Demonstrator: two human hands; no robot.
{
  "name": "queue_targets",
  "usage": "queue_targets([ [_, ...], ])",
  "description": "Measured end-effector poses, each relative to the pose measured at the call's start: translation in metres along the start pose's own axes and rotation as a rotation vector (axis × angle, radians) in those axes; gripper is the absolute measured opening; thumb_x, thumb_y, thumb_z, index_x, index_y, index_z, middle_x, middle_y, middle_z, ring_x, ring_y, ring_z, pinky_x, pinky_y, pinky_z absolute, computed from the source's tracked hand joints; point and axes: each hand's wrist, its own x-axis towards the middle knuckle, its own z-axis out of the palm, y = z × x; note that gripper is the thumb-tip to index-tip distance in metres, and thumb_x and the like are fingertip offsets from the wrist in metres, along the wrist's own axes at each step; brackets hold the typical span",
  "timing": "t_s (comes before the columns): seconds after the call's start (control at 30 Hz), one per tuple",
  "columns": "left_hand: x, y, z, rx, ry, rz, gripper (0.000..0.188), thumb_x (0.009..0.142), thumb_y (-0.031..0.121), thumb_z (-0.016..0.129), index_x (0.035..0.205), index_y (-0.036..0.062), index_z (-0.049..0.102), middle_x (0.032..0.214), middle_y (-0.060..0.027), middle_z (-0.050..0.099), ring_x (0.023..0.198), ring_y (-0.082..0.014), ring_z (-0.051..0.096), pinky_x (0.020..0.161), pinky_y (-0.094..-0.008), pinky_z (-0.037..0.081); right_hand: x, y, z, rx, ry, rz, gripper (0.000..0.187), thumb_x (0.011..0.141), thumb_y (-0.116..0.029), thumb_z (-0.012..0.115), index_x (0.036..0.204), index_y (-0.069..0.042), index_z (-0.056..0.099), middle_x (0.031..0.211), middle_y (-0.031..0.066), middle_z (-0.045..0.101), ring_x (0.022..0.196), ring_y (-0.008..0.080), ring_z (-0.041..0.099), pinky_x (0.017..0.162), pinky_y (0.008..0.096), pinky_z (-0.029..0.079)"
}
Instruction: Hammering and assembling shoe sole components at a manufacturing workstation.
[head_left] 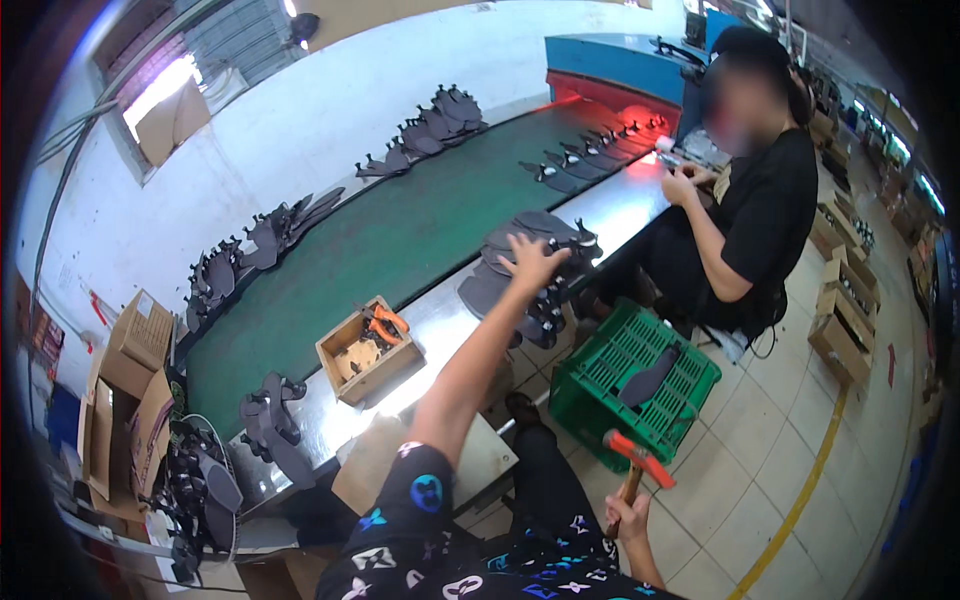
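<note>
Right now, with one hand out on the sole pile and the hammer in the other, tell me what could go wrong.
1. The left hand presses on a loose pile of dark soles at the table's edge; some may slide off toward the green crate.
2. The right hand holds the hammer low by the knee; while the body leans, it might knock the leg.
3. The seated co-worker is close by, so a swing could crowd that person.

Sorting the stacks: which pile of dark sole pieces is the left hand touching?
The pile on the steel table edge, under the left hand; the other piles sit along the green belt's sides.
</note>
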Motion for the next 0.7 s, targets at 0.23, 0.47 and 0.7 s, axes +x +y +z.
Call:
queue_targets([
  [0.23,-0.043,0.06,-0.081,-0.086,0.267,0.403,0.031,0.087,0.03,0.063,0.098,0.0011,0.06,0.098,-0.015,0.065,0.094,-0.0325,0.063,0.11,-0.0629,0.022,-0.003,0.03,-0.02,0.059,0.143,-0.05,0.021,0.083,-0.006,0.063,0.077,-0.007,0.043,0.053,0.0005,0.038,0.039,0.0101,0.037,0.037,0.0252,0.033],
  [0.47,-0.229,0.01,-0.301,0.247,0.839,0.385,0.017,0.087,-0.001,0.063,0.103,0.0002,0.057,0.113,-0.0146,0.067,0.11,-0.0322,0.064,0.092,-0.038,0.051,0.031,0.005,-0.004,0.062,-0.224,-0.17,0.023,0.08,-0.004,0.062,0.07,-0.008,0.042,0.053,0.0006,0.038,0.04,0.0099,0.037,0.038,0.0247,0.034],
  [0.7,-0.316,-0.12,-0.281,-0.518,0.418,-0.028,0.015,0.1,0.001,0.047,0.111,-0.0005,0.058,0.112,-0.0116,0.067,0.115,-0.0167,0.06,0.099,-0.0305,0.044,0.049,-0.011,0.071,0.07,-0.463,-0.181,0.025,0.078,-0.003,0.064,0.066,-0.008,0.042,0.053,0.0009,0.039,0.041,0.0099,0.037,0.04,0.0241,0.035],
])
